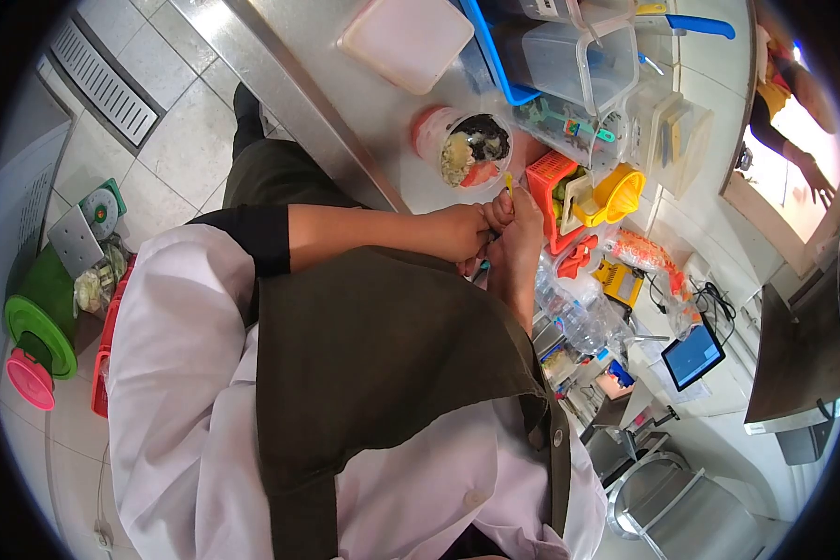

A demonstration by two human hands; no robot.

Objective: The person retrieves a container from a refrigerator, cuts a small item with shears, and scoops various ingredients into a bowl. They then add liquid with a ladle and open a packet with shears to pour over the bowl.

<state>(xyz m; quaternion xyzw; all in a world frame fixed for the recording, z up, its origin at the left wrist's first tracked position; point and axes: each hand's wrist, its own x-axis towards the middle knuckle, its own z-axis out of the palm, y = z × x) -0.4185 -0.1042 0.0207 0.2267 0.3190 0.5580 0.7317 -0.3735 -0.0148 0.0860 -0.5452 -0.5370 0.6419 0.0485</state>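
My left hand (469, 231) and my right hand (520, 224) are together at the counter's near edge, fingers curled against each other. A small yellow tip (509, 181) sticks up from between the fingers, and a bit of teal (481, 270) shows below them. The rest of what they hold is hidden. Just beyond the hands stands a round clear tub (428, 133) containing dark shreds, pale chopped pieces and something red.
On the steel counter (397, 173) lies a pale square lid (409, 42). Nearby are clear containers (569, 70), a red basket (553, 177), a yellow citrus squeezer (620, 194), plastic bottles (574, 315) and a tablet (693, 355). A blue-handled knife (700, 25) rests at the back. Another person's arm (803, 166) shows through an opening.
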